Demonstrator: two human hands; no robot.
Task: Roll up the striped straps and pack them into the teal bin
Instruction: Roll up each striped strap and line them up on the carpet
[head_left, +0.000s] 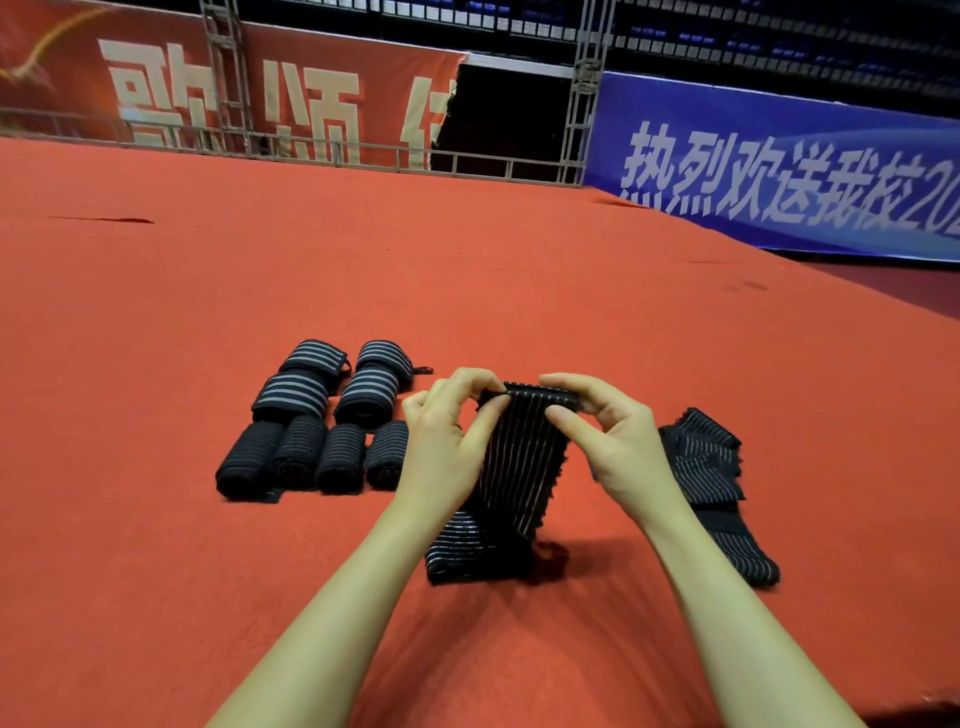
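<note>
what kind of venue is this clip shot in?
Probably an indoor arena or school hall set up for an event: a wide red carpet, large red banner and blue banner with Chinese lettering, metal truss, and dark seating rows behind.

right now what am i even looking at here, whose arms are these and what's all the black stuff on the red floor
This is one picture from a camera worn on a person's head, looking forward and down, so the bare arms are the wearer's own. The left hand and right hand pinch the top edge of a black elastic strap with thin pale stripes, held up so it hangs down to the red carpet. To the left lie eight already rolled striped straps in rows. To the right lies a loose pile of unrolled striped straps. Behind stand a red banner and a blue banner. No teal bin is in view.
</note>
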